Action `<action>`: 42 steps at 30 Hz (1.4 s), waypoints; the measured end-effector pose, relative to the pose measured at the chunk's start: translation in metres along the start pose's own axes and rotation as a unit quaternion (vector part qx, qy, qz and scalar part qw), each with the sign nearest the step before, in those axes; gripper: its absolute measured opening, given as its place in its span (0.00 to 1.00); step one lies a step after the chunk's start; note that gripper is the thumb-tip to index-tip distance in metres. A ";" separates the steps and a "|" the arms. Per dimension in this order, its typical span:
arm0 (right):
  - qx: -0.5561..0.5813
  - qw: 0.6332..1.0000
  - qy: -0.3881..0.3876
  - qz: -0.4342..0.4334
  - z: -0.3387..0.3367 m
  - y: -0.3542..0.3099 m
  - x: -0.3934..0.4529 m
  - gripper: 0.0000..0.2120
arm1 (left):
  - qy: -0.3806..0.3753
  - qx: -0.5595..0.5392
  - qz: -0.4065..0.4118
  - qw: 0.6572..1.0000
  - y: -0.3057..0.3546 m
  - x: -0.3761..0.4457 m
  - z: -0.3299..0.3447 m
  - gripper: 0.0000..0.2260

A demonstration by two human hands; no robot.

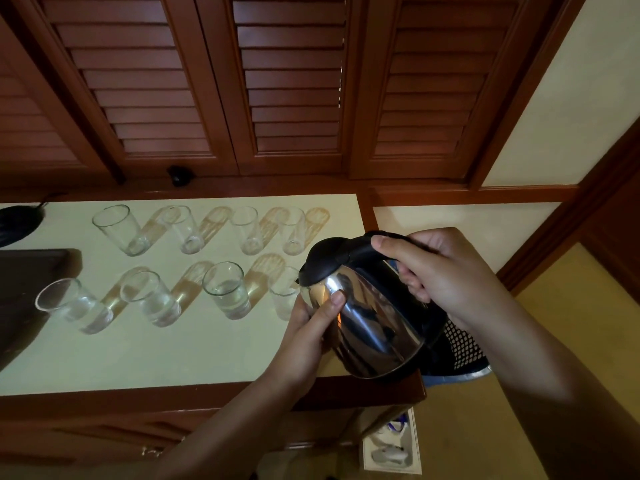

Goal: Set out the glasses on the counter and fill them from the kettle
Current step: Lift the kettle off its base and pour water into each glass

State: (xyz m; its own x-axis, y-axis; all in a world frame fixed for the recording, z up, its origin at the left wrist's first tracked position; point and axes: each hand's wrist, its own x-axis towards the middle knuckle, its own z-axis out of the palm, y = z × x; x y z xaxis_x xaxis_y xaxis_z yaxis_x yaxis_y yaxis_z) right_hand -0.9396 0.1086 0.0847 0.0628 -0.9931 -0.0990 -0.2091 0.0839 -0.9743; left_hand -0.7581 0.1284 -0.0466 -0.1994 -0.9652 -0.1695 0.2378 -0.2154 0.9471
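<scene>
Tilting over the fourth front glass [285, 294], kettle [363, 317] gripped by both hands' fingers [394, 252].

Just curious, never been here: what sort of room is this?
Probably a hotel room's drinks counter: a steel electric kettle, rows of plain drinking glasses, and louvred wooden cupboard doors behind.

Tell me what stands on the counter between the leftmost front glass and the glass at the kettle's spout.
In the head view, two glasses stand between the leftmost front glass and the glass at the kettle spout; both appear to hold water.
</scene>
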 end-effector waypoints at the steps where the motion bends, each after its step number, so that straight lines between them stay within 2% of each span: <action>1: -0.002 1.000 0.000 0.001 0.000 0.000 0.000 0.21 | -0.001 -0.003 0.001 1.000 0.000 0.000 0.001 0.43; 5: -0.025 1.000 -0.002 -0.008 -0.002 0.002 0.000 0.20 | 0.001 -0.009 0.007 1.000 0.001 -0.002 0.002 0.34; 12: -0.034 0.999 0.003 -0.024 -0.004 0.005 0.002 0.23 | 0.010 -0.016 -0.004 1.000 0.003 -0.004 0.004 0.34; 17: -0.001 0.999 0.029 -0.037 -0.007 0.014 0.004 0.22 | 0.033 -0.006 0.008 0.999 0.007 -0.005 0.007 0.26; 25: 0.171 0.983 0.064 0.016 -0.019 0.028 0.005 0.25 | 0.052 0.013 0.044 0.998 0.021 -0.009 0.008 0.29; 31: 0.218 0.970 0.104 -0.010 -0.027 0.025 0.015 0.24 | 0.026 0.040 0.074 0.996 0.038 0.000 0.022 0.32; 35: 0.214 0.968 0.123 -0.037 -0.027 0.016 0.029 0.26 | 0.038 0.034 0.068 0.996 0.051 0.026 0.026 0.31; 40: 0.162 0.972 0.132 -0.109 -0.023 0.008 0.057 0.19 | 0.053 0.054 0.051 0.996 0.060 0.063 0.022 0.30; 42: 0.126 0.973 0.143 -0.130 -0.021 0.008 0.072 0.17 | 0.064 0.058 0.046 0.995 0.062 0.077 0.019 0.32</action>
State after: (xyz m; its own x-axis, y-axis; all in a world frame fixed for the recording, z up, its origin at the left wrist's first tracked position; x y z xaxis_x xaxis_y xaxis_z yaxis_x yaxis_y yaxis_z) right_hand -0.9569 0.0361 0.0743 -0.2009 -0.9625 0.1823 0.0258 -0.1912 -0.9812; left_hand -0.7766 0.0431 0.0042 -0.0576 -0.9926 -0.1072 0.1369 -0.1142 0.9840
